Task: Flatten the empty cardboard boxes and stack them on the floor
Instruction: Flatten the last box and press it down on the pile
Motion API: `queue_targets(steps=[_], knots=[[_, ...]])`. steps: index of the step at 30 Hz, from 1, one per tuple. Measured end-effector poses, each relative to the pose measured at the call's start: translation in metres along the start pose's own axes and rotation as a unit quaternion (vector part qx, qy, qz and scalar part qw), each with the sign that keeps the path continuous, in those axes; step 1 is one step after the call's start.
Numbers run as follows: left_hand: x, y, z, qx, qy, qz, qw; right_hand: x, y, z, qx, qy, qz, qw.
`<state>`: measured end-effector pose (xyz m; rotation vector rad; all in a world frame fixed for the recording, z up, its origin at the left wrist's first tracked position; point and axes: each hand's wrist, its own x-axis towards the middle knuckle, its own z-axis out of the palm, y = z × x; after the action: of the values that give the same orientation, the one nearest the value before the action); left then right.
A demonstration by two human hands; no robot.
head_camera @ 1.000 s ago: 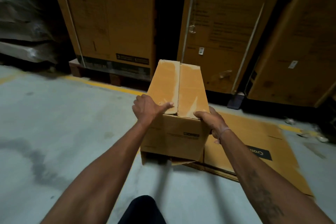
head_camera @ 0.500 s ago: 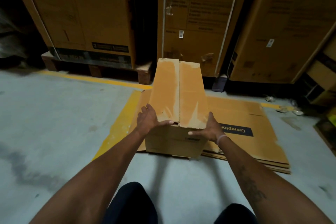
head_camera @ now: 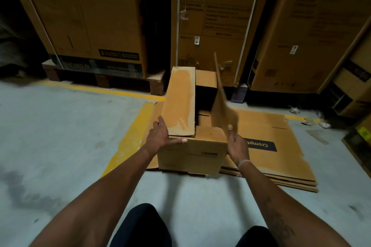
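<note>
The right top flap has swung up since half a second ago, and the box now sits on the flattened cardboard stack. The left hand braces the near left corner, fingers spread flat under the left flap; the right hand pinches the raised flap's edge.

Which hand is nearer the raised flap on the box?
Right. The right hand is at the raised flap's near lower corner, apparently touching it. The left hand rests against the box's opposite corner, by the flat flap.
</note>
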<state>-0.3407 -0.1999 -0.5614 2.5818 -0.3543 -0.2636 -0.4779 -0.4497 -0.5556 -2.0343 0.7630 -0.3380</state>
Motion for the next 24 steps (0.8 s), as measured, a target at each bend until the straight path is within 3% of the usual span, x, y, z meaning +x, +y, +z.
queue_targets(steps=[3,7,9,11,13,14,16,18,21,24], knots=[[0.001,0.000,0.002,-0.008,-0.003,0.001,1.000,-0.006,0.004,0.006,0.076,0.053,0.102,0.990],[0.002,-0.002,0.003,-0.045,-0.019,0.000,0.999,0.004,0.016,0.008,0.198,0.033,0.213,0.956],[0.002,-0.004,0.003,-0.060,-0.024,0.000,0.998,0.004,0.012,0.005,0.293,0.038,0.281,0.913],[0.002,-0.005,0.003,-0.058,-0.027,-0.001,0.998,0.003,0.004,0.001,0.354,0.100,0.354,0.860],[0.001,-0.007,0.005,-0.058,-0.034,-0.007,0.998,0.003,-0.001,-0.005,0.253,0.160,0.383,0.874],[0.000,-0.009,0.005,-0.060,-0.039,-0.014,0.997,0.004,-0.003,-0.006,0.153,0.183,0.357,0.903],[0.001,-0.012,0.007,-0.066,-0.040,-0.025,0.997,0.015,0.006,-0.003,-0.063,0.213,0.219,0.950],[0.002,-0.014,0.010,-0.078,-0.027,-0.021,0.996,0.032,0.009,0.002,-0.182,0.133,0.077,0.971],[0.001,-0.016,0.014,-0.083,0.013,-0.010,0.996,0.045,0.000,0.013,-0.177,-0.032,0.027,0.983],[-0.005,-0.016,0.013,-0.063,-0.001,-0.021,0.998,0.045,0.001,0.025,-0.171,-0.067,0.022,0.983]])
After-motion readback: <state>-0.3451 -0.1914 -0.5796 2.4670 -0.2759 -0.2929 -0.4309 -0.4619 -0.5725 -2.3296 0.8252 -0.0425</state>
